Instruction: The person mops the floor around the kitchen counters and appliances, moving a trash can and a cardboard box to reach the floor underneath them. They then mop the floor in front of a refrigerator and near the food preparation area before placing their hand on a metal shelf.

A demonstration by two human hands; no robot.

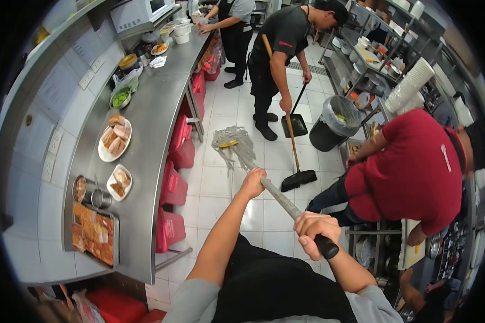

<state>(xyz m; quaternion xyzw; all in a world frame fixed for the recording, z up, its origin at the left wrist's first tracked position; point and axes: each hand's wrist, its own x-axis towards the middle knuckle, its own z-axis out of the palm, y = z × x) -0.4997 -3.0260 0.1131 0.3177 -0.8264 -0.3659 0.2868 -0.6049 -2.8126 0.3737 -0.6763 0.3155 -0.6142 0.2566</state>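
I hold a mop with both hands. My left hand (253, 182) grips the metal handle (282, 199) further down, and my right hand (317, 226) is wrapped around its black end grip. The grey string mop head (233, 144) rests on the white tiled floor ahead of me, with a yellow clip on it.
A steel counter (156, 113) on the left carries plates of food (115, 139) and a tray (94, 233); red bins (173, 185) sit beneath it. A person in black sweeps with a broom (299, 178) and dustpan (296, 125). A person in red (409, 167) bends at the right. A lined bin (334, 121) stands beyond.
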